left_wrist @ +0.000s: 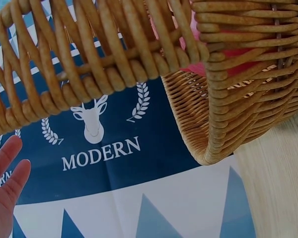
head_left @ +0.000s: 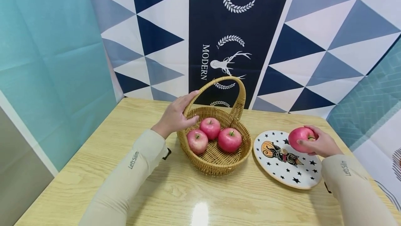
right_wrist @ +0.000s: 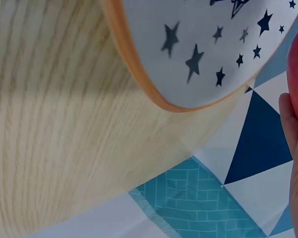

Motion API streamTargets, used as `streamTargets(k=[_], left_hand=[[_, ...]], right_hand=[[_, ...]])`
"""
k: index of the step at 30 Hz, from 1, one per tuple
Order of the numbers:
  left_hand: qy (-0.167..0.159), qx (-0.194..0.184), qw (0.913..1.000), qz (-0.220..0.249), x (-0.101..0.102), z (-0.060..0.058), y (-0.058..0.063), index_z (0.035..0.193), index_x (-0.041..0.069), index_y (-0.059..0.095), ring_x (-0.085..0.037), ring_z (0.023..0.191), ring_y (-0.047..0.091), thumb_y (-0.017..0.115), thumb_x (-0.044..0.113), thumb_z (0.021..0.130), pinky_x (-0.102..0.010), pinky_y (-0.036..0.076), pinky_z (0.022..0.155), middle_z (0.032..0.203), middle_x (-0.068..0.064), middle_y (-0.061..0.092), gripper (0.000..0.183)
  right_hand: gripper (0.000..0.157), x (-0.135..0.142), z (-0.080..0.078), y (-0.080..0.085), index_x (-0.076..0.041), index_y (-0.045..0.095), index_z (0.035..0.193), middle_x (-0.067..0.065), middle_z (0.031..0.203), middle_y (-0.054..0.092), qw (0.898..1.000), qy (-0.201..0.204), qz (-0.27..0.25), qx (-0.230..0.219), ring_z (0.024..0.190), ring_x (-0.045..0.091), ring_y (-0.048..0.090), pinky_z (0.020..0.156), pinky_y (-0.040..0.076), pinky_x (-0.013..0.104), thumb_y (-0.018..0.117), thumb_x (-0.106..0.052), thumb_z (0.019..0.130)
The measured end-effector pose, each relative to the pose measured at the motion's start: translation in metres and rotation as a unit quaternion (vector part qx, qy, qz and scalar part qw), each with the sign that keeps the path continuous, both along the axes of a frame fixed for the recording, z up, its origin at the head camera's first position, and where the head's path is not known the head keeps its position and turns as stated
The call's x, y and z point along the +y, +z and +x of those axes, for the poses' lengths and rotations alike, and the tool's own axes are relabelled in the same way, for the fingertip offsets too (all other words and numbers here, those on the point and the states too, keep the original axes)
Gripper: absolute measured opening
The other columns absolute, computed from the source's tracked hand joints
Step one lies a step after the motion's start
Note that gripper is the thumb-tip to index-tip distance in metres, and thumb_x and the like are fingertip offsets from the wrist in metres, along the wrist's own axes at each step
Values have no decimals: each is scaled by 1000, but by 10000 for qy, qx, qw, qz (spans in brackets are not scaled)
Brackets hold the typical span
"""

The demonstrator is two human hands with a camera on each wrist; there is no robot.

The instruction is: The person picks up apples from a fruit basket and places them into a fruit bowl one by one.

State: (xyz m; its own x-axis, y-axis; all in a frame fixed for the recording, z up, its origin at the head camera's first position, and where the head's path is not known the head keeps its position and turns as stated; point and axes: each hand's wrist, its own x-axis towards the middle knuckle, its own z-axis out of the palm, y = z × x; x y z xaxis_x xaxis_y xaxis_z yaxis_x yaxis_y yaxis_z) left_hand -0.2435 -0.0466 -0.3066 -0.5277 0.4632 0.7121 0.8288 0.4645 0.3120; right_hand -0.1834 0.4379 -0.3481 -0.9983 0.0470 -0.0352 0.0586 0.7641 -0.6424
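left hand (head_left: 178, 114) unclenched at basket handle (head_left: 242, 95), right hand (head_left: 324, 143) clamped on apple (head_left: 297, 139)

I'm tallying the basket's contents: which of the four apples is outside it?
The apple gripped by the right hand. The other three all lie inside the basket.

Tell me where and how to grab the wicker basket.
Probably best gripped at the top of its arched handle, coming from above. The arch rises over the wicker basket, its top higher than the three apples inside, and the left hand is at the arch's left side, leaving the top free.
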Motion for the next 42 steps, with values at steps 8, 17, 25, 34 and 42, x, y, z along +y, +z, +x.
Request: streamTargets(k=[8, 17, 25, 34, 42], left_hand=[[-30, -8, 10000, 6, 1, -1, 1, 141, 5, 42, -34, 116, 53, 65, 26, 77, -47, 41, 98, 136, -17, 53, 71], [-26, 30, 10000, -15, 0, -2, -1, 141, 4, 42, -34, 115, 53, 66, 25, 77, -46, 41, 98, 135, -16, 53, 71], [-1, 15, 10000, -33, 0, -1, 1, 141, 5, 43, -34, 116, 53, 66, 26, 77, -46, 41, 98, 135, -16, 53, 71], [18, 21, 10000, -12, -1, 0, -1, 140, 5, 43, -34, 117, 53, 65, 26, 77, -47, 41, 98, 136, -16, 53, 71], [6, 63, 10000, -34, 0, 0, 1, 141, 6, 43, -34, 115, 54, 65, 28, 77, -48, 42, 97, 135, -16, 54, 71]], right_hand=[[81, 1, 0, -4, 9, 25, 142, 43, 122, 39, 9986, -116, 510, 23, 67, 25, 61, 58, 52, 34, 64, -35, 86], [83, 1, -3, -11, 11, 29, 139, 41, 118, 43, 9946, -51, 1036, -51, 80, 36, 56, 58, 51, 36, 68, -34, 82], [83, 1, -7, -12, 11, 34, 136, 41, 116, 47, 9879, 31, 1551, 27, 89, 47, 51, 66, 51, 47, 69, -35, 78], [84, -1, -10, -11, 12, 34, 135, 40, 114, 49, 9852, 22, 1708, -113, 88, 45, 51, 67, 50, 48, 71, -35, 75], [85, -1, -13, -10, 12, 34, 134, 41, 115, 49, 9815, 31, 1885, -328, 90, 47, 51, 72, 48, 53, 71, -36, 74]])
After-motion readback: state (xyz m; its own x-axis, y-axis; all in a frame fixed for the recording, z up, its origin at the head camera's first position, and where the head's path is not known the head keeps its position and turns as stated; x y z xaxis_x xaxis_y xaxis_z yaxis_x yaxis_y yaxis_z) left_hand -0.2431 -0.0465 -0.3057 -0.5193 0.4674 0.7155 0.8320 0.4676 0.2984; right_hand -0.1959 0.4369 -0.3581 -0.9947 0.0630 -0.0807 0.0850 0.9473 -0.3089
